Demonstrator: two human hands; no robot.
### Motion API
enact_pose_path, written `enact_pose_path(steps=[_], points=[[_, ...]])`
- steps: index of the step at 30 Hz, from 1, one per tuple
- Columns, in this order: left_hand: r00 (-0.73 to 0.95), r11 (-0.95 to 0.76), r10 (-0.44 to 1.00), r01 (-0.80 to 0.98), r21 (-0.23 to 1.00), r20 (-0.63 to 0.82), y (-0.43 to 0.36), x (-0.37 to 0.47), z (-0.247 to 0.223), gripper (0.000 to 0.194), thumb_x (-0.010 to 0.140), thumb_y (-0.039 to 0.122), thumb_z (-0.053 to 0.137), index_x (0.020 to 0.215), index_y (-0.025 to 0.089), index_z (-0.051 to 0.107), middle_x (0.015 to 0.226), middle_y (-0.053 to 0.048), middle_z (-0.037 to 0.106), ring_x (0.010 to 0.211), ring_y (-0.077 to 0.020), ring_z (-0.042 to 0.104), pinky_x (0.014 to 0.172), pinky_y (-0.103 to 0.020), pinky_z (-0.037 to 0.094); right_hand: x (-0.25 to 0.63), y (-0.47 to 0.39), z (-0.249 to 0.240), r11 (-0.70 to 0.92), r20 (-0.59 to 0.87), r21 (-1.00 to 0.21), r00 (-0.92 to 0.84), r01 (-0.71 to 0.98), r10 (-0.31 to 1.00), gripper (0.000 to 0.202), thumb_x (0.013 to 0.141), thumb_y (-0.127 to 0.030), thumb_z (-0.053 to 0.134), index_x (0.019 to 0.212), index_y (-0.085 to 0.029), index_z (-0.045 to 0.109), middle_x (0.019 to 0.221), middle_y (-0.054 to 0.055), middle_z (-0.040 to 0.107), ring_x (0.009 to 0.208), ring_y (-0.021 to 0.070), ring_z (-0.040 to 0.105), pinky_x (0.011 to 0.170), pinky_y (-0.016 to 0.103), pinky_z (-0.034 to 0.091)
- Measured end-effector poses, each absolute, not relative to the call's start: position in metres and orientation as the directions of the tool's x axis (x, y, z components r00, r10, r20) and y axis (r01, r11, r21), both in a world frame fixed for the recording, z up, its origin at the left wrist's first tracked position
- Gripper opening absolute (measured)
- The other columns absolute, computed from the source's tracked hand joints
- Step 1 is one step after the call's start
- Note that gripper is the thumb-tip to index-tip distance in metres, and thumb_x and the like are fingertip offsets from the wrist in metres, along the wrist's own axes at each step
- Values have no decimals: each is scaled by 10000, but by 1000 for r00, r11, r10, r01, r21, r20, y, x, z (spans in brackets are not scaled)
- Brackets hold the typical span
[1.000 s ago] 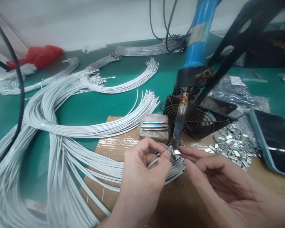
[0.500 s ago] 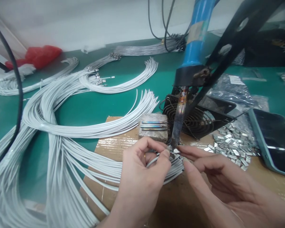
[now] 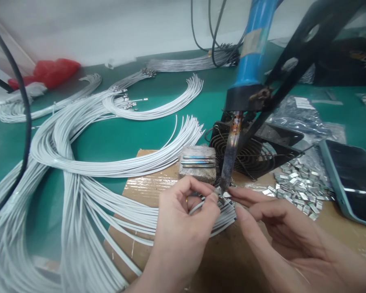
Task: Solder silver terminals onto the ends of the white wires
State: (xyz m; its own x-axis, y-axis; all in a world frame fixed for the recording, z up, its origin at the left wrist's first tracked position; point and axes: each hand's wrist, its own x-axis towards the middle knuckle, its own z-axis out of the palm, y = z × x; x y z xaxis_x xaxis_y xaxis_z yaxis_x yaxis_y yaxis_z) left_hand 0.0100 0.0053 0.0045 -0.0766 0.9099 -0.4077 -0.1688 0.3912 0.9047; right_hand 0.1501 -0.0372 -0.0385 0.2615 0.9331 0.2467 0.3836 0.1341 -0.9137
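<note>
Just below the soldering iron (image 3: pixel 231 156), still pinching white wire (image 3: pixel 197 207) with left hand (image 3: pixel 186 224); almost same pose as before. Right hand (image 3: pixel 289 234) with fingers narrow beside small metal piece (image 3: pixel 227 195), at iron's tip; cannot tell if held.

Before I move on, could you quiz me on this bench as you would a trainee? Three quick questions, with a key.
1. True or false: in this view, the phone lies to the right of the small metal pieces.
2. What is directly behind the metal shaft of the soldering iron? A) a red bag; B) a fan; C) a cup.
3. Fill in: a white cable runs into the grip of the ____.

Key: 1 true; 2 B; 3 left hand.
</note>
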Motion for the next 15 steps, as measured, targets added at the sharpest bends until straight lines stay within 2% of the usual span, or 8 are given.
enact_pose_path(steps=[4, 8, 11, 15], points=[[-80, 396, 907, -167, 903, -413, 4, 10, 5, 173, 668, 222, 792, 674, 162, 630, 806, -22, 708, 586, -107, 568, 534, -222, 416, 149, -38, -37, 123, 240, -921, 292, 369, 926, 133, 896, -314, 787, 804, -279, 698, 1089, 14, 836, 919, 184, 835, 833, 179, 641], [-70, 382, 913, -198, 903, -402, 5, 11, 6, 157, 684, 195, 790, 686, 162, 637, 752, -4, 687, 575, -95, 553, 528, -203, 400, 143, -37, -33, 93, 224, -925, 332, 369, 916, 149, 866, -359, 805, 786, -269, 717, 1076, 36, 840, 890, 198, 835, 810, 189, 648], [-77, 366, 919, -202, 909, -387, 5, 11, 6, 156, 682, 188, 797, 684, 157, 644, 788, -14, 706, 586, -92, 560, 531, -196, 403, 140, -36, -32, 64, 215, -926, 383, 371, 898, 171, 854, -379, 805, 755, -268, 719, 1048, 38, 844, 867, 191, 832, 805, 176, 641], [-76, 357, 923, -192, 914, -377, 6, 10, 6, 162, 695, 200, 800, 683, 155, 645, 818, -23, 714, 599, -98, 571, 545, -205, 418, 140, -34, -33, 94, 232, -924, 347, 371, 909, 153, 860, -357, 808, 765, -281, 715, 1046, 20, 841, 895, 187, 832, 815, 165, 637]])
